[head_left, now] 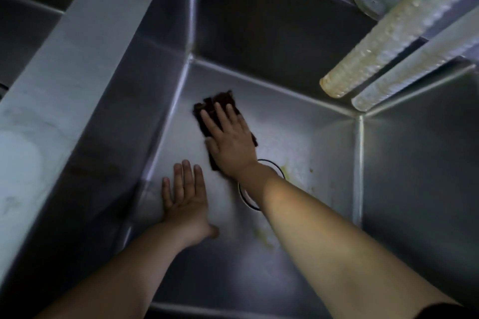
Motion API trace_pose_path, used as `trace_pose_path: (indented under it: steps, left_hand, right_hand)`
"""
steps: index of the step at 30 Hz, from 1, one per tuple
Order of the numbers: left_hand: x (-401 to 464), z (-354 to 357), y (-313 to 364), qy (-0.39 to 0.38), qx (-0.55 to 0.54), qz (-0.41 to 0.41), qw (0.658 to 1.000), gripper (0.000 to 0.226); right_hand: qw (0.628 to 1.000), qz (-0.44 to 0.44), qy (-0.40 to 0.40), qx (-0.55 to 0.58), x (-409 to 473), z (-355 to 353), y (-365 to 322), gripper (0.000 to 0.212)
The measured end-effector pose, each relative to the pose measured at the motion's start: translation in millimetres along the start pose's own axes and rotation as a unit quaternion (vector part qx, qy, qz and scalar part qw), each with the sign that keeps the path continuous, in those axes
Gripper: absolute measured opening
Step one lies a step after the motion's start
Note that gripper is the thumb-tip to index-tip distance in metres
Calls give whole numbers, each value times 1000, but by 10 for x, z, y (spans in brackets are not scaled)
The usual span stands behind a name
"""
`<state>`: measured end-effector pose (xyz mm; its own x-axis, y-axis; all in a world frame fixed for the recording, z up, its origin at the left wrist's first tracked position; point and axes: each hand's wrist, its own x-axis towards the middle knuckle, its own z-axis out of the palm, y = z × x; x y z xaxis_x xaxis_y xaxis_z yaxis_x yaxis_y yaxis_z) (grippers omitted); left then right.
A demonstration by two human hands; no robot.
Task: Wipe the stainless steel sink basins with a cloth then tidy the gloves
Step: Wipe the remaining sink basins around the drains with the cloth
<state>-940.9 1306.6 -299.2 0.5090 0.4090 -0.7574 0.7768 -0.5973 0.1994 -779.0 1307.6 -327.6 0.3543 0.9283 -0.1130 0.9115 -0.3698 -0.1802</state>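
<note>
Count: one sink basin (298,101), one dark cloth (207,111), two ribbed hoses (394,26) far right | right hand (230,142) pressing flat on cloth, grip open, near far-left corner | left hand (186,202) lying flat, empty | drain ring (274,166) showing partly under wrist | basin's right floor lying open

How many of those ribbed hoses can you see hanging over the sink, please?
2. One yellowish ribbed hose runs diagonally from the upper right corner; a paler second hose lies beside it, just below-right. Both end above the basin's far right corner. Others may lie outside the frame.
</note>
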Motion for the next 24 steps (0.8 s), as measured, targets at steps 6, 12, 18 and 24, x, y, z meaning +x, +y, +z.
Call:
trace_pose_path:
  steps: [6,12,18,24]
  left_hand:
    - [-23,-13,2,-9,-2,5,1000,149]
    - [-43,-41,3,-18,-2,6,1000,152]
    - [-51,-55,6,-32,2,10,999,152]
    - [-21,-27,26,-25,3,-1,1000,149]
  right_hand:
    - [981,187,13,-50,-815,-195,1142,60]
    - [897,441,37,-21,-1260,-207,1444,60]
    - [894,440,81,-19,-449,-41,589,63]
    - [990,132,39,-15,468,-11,-75,61]
